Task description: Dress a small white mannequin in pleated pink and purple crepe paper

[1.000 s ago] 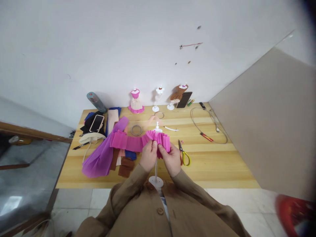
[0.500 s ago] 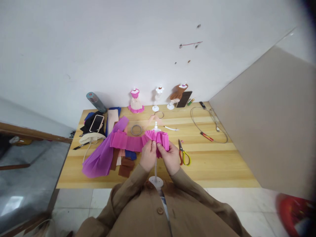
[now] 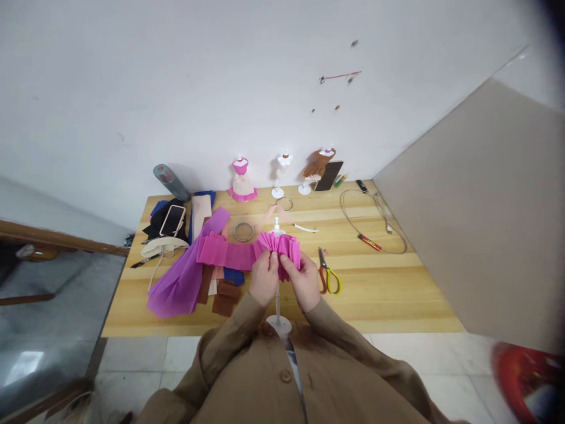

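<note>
A strip of pink crepe paper (image 3: 241, 257) runs from the left and bunches into pleats around a small white mannequin stand (image 3: 278, 228). My left hand (image 3: 265, 277) pinches the pleats at the front of the stand. Close beside it, my right hand (image 3: 304, 280) grips the gathered paper with thumb and fingers. The stand's pole and round base show below my hands, near the table's front edge; most of its torso is hidden by the paper. Under the strip's left end lies a purple crepe sheet (image 3: 180, 282).
Red-and-yellow scissors (image 3: 329, 277) lie right of my hands. Three small mannequins, one in a pink-and-cream dress (image 3: 242, 179), stand along the wall. A phone (image 3: 172, 221), flask (image 3: 171, 181) and brown paper pieces (image 3: 226, 297) are left; a looped cable (image 3: 346, 215) is right.
Almost nothing differs. Both hands keep their pinch on the pleated pink paper, and the whole view has shifted very slightly.
</note>
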Motion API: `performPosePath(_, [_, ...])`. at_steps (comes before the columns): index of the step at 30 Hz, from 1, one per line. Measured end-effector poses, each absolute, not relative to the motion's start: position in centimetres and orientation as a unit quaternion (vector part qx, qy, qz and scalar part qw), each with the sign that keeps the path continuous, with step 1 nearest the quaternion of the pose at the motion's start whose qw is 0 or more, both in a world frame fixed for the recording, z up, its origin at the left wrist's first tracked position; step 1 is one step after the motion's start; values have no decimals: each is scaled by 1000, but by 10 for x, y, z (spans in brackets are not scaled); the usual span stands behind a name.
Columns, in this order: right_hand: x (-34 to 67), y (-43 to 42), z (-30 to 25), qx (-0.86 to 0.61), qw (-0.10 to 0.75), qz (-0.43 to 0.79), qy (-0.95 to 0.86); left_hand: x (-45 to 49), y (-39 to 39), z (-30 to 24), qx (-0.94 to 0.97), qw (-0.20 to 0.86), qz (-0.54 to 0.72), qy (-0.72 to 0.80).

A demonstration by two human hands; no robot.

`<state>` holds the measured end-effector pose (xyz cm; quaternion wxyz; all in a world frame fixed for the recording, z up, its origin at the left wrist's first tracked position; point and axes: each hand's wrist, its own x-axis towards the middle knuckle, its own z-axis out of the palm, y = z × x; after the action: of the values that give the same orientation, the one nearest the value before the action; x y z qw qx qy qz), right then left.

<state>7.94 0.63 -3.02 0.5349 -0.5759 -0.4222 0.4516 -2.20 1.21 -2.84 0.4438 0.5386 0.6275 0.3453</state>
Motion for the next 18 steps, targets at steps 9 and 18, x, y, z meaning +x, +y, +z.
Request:
performPosePath(9, [79, 7, -43, -572, 564, 471, -365, -22, 11, -31, 538, 438, 354, 627])
performPosePath(18, [78, 9, -42, -573, 564, 457, -382, -23, 12, -31, 539, 439, 351, 627])
